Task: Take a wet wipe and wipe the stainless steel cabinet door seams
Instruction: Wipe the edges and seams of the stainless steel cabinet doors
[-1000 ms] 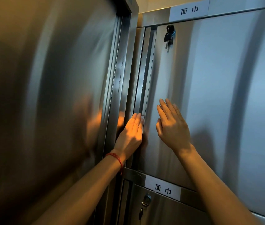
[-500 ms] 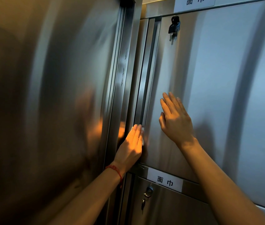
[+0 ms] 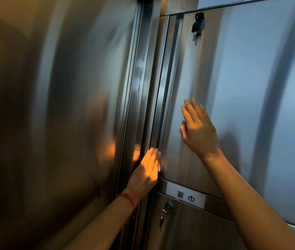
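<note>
In the head view, the left hand (image 3: 147, 170) lies flat with straight fingers together on the vertical seam (image 3: 163, 112) at the left edge of the brushed stainless steel cabinet door (image 3: 242, 98), and it presses a small white wet wipe (image 3: 159, 159) against the metal; only the wipe's edges show, beside the fingertips and along the right side of the fingers. A thin red string bracelet (image 3: 127, 198) is around this wrist. To the right of this hand and a little higher, the right hand (image 3: 198, 130) rests open on the door face, fingers straight and close together, holding nothing. High above the right hand, a dark key (image 3: 198, 24) hangs in the door's lock. Just below and to the right of the left hand is a white rectangular label with black characters (image 3: 186, 197), and under it a second lock with a key (image 3: 166, 210).
</note>
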